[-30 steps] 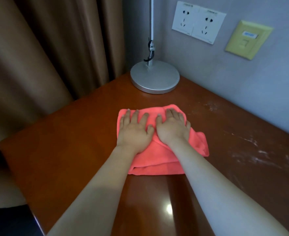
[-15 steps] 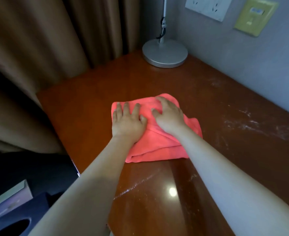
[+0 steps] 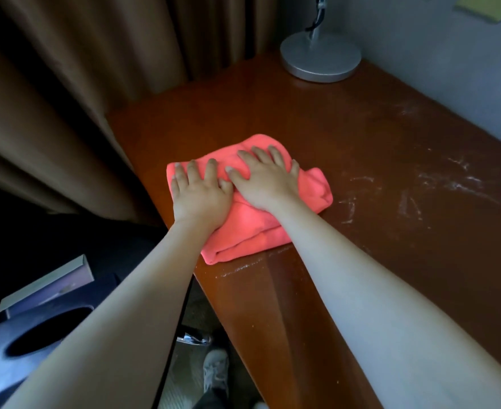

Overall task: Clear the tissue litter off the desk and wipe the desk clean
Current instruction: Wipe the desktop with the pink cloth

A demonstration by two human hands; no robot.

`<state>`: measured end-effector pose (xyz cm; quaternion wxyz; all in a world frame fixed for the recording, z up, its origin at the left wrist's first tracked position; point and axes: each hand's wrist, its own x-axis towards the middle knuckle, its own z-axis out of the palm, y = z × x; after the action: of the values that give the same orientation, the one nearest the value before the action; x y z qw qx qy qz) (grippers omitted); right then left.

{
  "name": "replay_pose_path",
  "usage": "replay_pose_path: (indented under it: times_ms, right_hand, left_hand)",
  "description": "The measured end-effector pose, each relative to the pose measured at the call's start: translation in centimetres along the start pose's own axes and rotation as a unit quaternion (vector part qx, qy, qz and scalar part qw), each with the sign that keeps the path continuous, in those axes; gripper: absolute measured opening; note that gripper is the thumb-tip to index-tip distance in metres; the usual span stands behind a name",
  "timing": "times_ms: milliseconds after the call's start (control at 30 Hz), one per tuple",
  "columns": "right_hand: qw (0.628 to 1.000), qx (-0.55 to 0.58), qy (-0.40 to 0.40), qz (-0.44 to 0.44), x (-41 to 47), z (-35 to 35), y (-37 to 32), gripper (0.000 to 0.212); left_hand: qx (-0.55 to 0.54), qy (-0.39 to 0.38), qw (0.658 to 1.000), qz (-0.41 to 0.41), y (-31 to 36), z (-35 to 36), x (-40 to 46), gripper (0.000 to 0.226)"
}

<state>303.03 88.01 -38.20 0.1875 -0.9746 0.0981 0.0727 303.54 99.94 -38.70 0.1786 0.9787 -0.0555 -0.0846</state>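
wipe step | folded pink cloth [image 3: 272, 231] pressed flat under left hand [image 3: 199, 199] + right hand [image 3: 263, 184], fingers straight | white smears [image 3: 438, 184] right on desk [image 3: 361, 137]: even pressure advised

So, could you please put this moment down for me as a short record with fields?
activity: wiping the desk with a folded pink cloth
left hand: flat on the cloth's left part, fingers straight
right hand: flat on the cloth beside it, fingers spread
cloth position: near the desk's left edge
desk state: whitish streaks to the right of the cloth
tissue litter: none visible on the desk
other: lamp base at the far corner; curtain to the left
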Motion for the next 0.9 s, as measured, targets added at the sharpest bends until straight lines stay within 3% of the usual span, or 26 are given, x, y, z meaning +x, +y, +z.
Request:
replay_pose_path:
  times_ms: [233, 367, 433, 533, 700, 900]
  right_hand:
    - [0.999, -0.003, -0.013, -0.040, -2.9, 0.9, -0.2, 0.057]
    - [0.997, -0.019, -0.017, -0.068, -4.9, 0.9, 0.8, 0.055]
    - [0.996, -0.028, -0.017, -0.078, -5.7, 0.7, 1.5, 0.055]
    - [0.995, -0.035, -0.026, -0.088, -6.2, 0.7, 2.1, 0.054]
    - [0.995, -0.042, -0.039, -0.082, -4.5, 0.6, 1.3, 0.054]
    - [0.996, -0.038, -0.023, -0.074, -0.5, 0.5, 0.3, 0.053]
  left_hand:
    - [-0.034, 0.051, 0.998, -0.013, -1.3, 0.9, -3.9, 0.053]
    - [-0.031, 0.096, 0.995, -0.021, -0.8, 2.3, -6.6, 0.071]
    - [-0.024, 0.135, 0.990, -0.016, 0.0, 3.1, -7.7, 0.061]
    - [-0.043, 0.107, 0.992, -0.044, 0.9, 3.3, -8.8, 0.051]
    - [-0.041, 0.118, 0.991, -0.048, 0.4, 3.5, -7.4, 0.051]
    - [-0.022, 0.188, 0.981, -0.036, -0.4, 3.4, -3.0, 0.057]
